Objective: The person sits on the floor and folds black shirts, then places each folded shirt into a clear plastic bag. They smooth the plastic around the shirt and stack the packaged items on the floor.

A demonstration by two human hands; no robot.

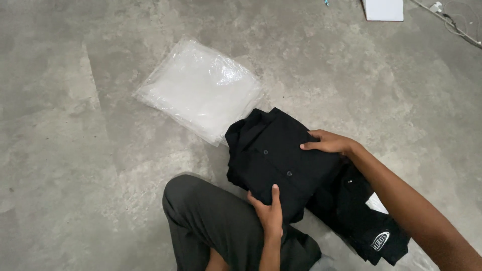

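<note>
Gripping a folded black shirt (pixel 273 155) at centre frame, the left hand (pixel 268 213) clamps its lower edge while the right hand (pixel 329 143) presses fingers on its right edge; a clear plastic bag (pixel 201 88) lies on the floor just upper left.

Folded black button-front cloth shirt (pixel 278 158)
It lies flat on the grey concrete floor (pixel 75 150), two dark buttons showing, partly overlapping another black garment (pixel 361 216).

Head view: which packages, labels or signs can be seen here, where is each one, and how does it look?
Clear plastic bags: flat square stack on the concrete floor, beyond the folded black shirt.
White oval logo patch: on a black garment at lower right.
White tag: small pale piece on that garment, under the right arm.
White flat box or sheet: top edge, rectangular, partly cut off.
</note>
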